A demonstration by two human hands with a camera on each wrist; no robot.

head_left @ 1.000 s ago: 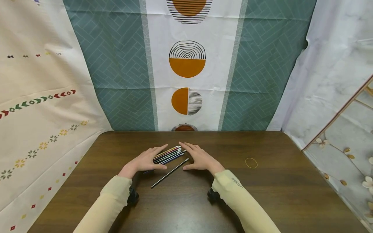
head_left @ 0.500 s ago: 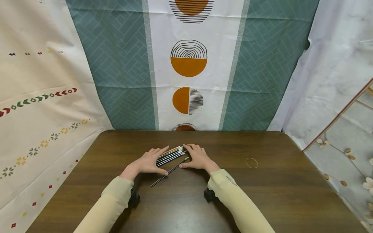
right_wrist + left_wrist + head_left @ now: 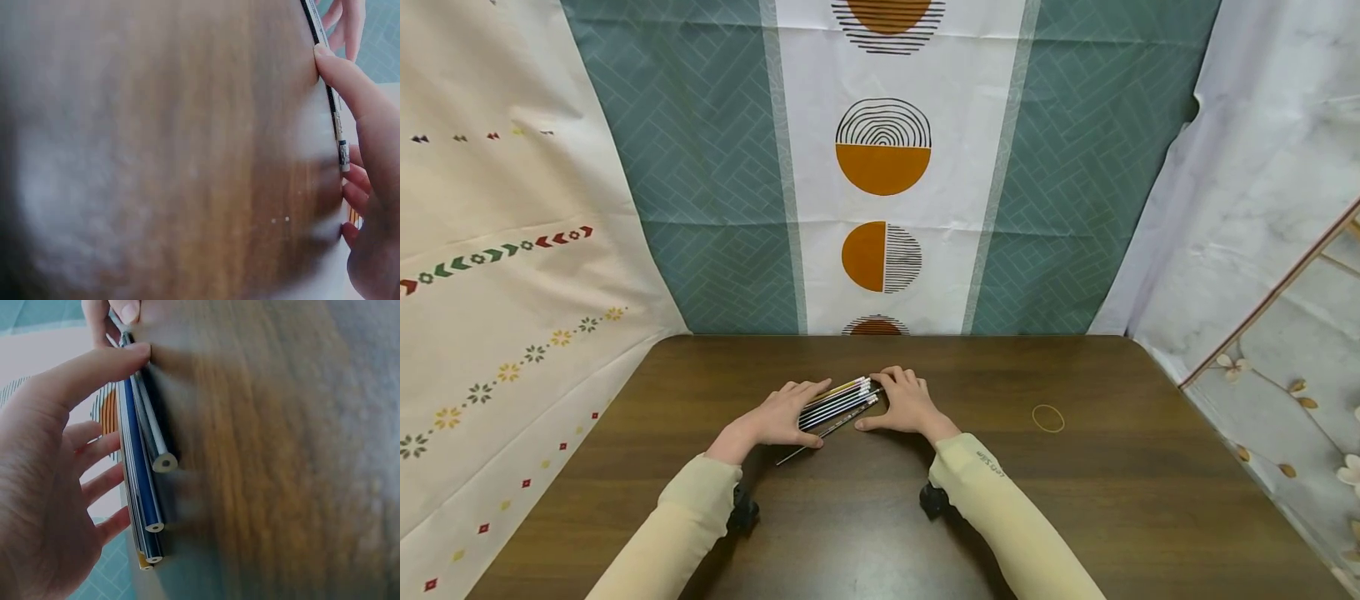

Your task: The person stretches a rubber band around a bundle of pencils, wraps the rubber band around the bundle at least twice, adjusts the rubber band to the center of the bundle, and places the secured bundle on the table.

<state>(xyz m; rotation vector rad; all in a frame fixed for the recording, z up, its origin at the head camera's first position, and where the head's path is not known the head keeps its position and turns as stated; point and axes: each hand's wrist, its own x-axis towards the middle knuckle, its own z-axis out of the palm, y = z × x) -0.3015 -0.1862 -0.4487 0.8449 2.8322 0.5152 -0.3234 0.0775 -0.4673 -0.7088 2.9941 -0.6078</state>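
Several pencils (image 3: 838, 404) with white eraser ends lie side by side on the table, slanting up to the right between the hands. One black pencil (image 3: 842, 421) lies along their near side. My left hand (image 3: 773, 418) spans the pencils' left part, fingers spread on the far side. Its thumb (image 3: 125, 359) touches the near black pencil in the left wrist view, where the unsharpened ends show. Around the eraser ends stands my right hand (image 3: 908, 406), loosely bent. In the right wrist view its thumb (image 3: 337, 72) rests against the near pencil.
A thin yellow rubber band (image 3: 1048, 418) lies on the brown wooden table (image 3: 1120, 500), right of the hands. A patterned curtain (image 3: 880, 167) hangs behind the table's far edge, with printed cloths at both sides.
The near black pencil, earlier lying apart, has moved away from me up against the other pencils. My right hand has shifted slightly left, and my left thumb has moved onto that pencil.
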